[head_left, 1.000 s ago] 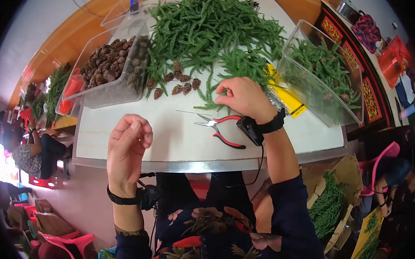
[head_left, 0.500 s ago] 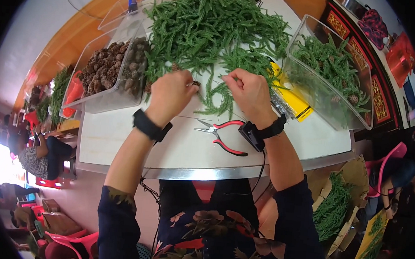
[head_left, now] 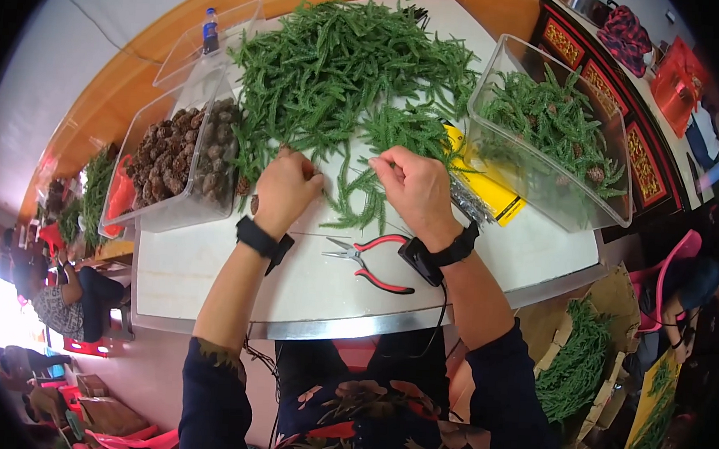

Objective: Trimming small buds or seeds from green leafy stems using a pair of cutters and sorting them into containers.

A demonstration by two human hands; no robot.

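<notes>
My left hand [head_left: 286, 194] is closed in a fist over the white table [head_left: 289, 307]. The brown tip of a pine cone [head_left: 284, 150] shows just beyond its knuckles; whether the fingers grip it I cannot tell. Across a small gap, my right hand [head_left: 417, 191] is pinched shut, and what it holds is too thin or hidden to name. Between and below the hands lie loose green artificial sprigs [head_left: 359, 200]. Nearer me rest pliers [head_left: 362, 254] with red and black handles, jaws apart, pointing left.
A large heap of green sprigs [head_left: 336, 67] covers the far table. At left stands a clear bin of pine cones [head_left: 166, 155]; at right, a clear bin [head_left: 551, 183] holds sprigs with cones. A yellow packet [head_left: 489, 187] lies beside it. Below right is a cardboard box [head_left: 609, 322] of greenery.
The view has shifted, so the table sits lower and further left. A small dark piece that showed at my left fingertips is now out of sight. Both hands stay closed.
</notes>
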